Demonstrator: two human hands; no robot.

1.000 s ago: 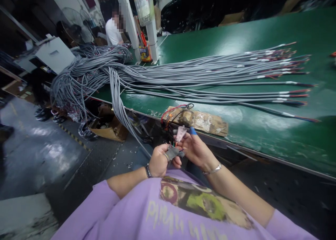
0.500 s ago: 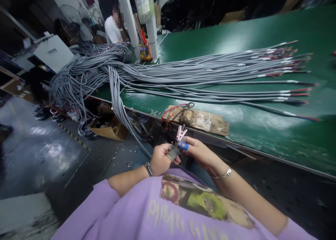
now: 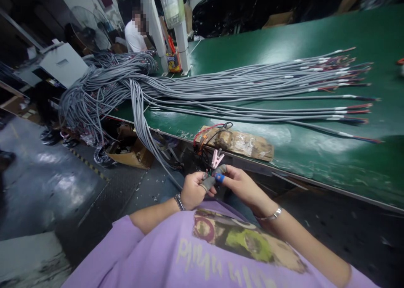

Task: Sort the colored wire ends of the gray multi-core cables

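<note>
My left hand (image 3: 193, 190) is closed, with grey covers on its thumb and finger. It pinches the end of a grey cable (image 3: 172, 178) whose thin coloured wires (image 3: 209, 173) show between the fingertips. My right hand (image 3: 237, 183) closes on the same wires, its thumb in a blue cover and its finger in a grey one. The fingertips of both hands almost meet, hiding much of the wire ends. Just above them is a pink clothespin (image 3: 217, 158), near the bench edge. From there the cable runs back to a hanging grey cable bundle (image 3: 139, 107).
Many grey cables (image 3: 221, 84) lie along the green bench (image 3: 331, 166), with stripped ends at right. A worn wooden block (image 3: 249, 144) with red and black leads sits at its edge. Below stands a cardboard box (image 3: 134, 155). Another person (image 3: 134, 35) is behind the white posts (image 3: 181, 48).
My right hand has rolled slightly and its blue-covered thumb has moved a little left and down toward the left fingertips. My left hand stays almost in place.
</note>
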